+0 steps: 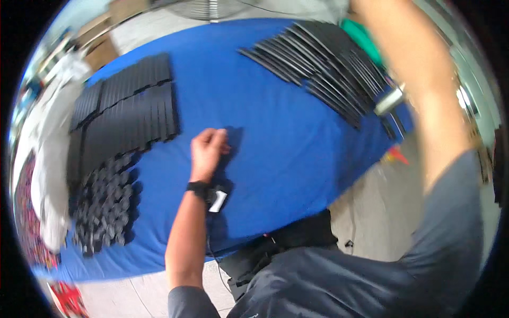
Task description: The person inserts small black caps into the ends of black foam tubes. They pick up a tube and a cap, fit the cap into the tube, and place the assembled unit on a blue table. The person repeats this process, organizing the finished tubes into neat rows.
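My left hand (208, 152) is over the middle of the blue cloth (254, 159), its fingers curled together. Whatever may be inside them is hidden. A black band (198, 187) circles that wrist, with a small white tag (218, 201) beside it. My right arm (432, 90) reaches up along the right side, and its hand lies beyond the upper edge. To the left of my left hand lie black strips (127, 116) side by side in two rows. Below them is a heap of short, round black pieces (103, 204). Long thin black rods (313, 63) fan out at the far right.
Beside my right arm is a blurred silvery cylinder (389, 100), with something green (363, 40) behind the rods. White sheeting (50, 175) hangs along the left edge. A fan-like wire guard (212, 9) stands beyond the far edge. Cardboard boxes (101, 50) sit at the far left.
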Demonstrator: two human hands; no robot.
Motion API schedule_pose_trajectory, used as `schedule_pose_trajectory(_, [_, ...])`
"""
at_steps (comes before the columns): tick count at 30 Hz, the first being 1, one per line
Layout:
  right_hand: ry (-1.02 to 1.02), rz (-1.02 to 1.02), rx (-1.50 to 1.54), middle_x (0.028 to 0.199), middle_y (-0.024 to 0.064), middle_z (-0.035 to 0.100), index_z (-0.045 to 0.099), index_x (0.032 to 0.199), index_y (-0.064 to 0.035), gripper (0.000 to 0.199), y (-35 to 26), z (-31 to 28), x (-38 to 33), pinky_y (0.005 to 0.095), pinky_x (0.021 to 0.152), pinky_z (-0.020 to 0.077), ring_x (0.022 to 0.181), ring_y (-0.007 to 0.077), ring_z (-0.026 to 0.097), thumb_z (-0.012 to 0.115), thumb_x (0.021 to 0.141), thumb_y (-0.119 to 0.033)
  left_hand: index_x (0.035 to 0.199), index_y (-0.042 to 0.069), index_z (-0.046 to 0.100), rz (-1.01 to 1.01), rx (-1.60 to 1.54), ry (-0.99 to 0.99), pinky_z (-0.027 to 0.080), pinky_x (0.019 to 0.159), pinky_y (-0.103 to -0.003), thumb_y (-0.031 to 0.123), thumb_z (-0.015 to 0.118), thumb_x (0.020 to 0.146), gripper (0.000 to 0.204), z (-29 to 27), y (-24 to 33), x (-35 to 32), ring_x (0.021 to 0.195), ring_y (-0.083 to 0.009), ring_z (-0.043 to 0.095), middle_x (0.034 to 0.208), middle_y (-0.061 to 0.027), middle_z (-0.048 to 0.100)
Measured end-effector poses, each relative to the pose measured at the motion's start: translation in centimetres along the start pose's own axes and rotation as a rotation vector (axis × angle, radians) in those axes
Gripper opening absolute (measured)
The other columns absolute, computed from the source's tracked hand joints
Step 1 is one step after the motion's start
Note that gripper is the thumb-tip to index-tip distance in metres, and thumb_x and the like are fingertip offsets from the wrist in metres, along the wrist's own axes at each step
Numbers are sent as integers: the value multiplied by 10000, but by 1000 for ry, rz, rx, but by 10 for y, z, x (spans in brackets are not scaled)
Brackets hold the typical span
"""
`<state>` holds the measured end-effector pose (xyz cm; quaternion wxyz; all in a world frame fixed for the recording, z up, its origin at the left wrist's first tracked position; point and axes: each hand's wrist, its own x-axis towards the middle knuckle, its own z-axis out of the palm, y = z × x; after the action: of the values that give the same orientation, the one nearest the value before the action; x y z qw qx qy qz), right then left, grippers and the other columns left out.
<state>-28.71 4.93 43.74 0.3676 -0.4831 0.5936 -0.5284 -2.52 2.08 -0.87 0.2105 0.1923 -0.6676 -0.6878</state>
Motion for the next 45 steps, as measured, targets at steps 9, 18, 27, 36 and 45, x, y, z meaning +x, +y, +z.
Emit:
schedule_pose_trajectory(9, [82,-33,1223,685,-11,538,639,983,-69,196,404,89,49,273,598,403,603,114,466,613,1046,-253,932,0,688,-33,50,-6,528,605,-291,234,651,1003,247,-2,-7,1,644,-107,621,754,-32,663])
schedule_pose_trajectory(18, [91,70,1281,696,-28,559,657,984,-68,159,463,129,52,278,610,446,616,102,526,667,1016,-224,906,1,666,-127,49,-35,521,593,-271,239,653,1003,257,1,8,-8,656,-92,630,732,-16,652])
schedule_pose_trajectory(27, [155,113,1240,707,-32,585,654,1002,-64,155,462,122,55,280,618,444,620,90,535,649,1025,-217,999,21,697,-140,1,-72,578,700,-301,154,642,1004,144,-74,84,17,802,-155,700,905,-57,715])
schedule_pose_trajectory(36, [194,145,1177,708,-30,602,663,1002,-54,147,458,125,53,279,621,445,627,88,555,656,1016,-201,1083,-66,591,165,-177,744,586,759,-395,153,594,977,243,-389,225,158,773,-274,646,927,-147,646])
schedule_pose_trajectory(45, [243,180,1164,697,-25,596,672,998,-56,153,445,130,53,284,626,445,628,91,559,638,1025,-203,1506,-68,302,-25,-668,1019,535,1000,-606,423,349,1103,637,-463,58,185,1183,-465,576,1306,-284,540])
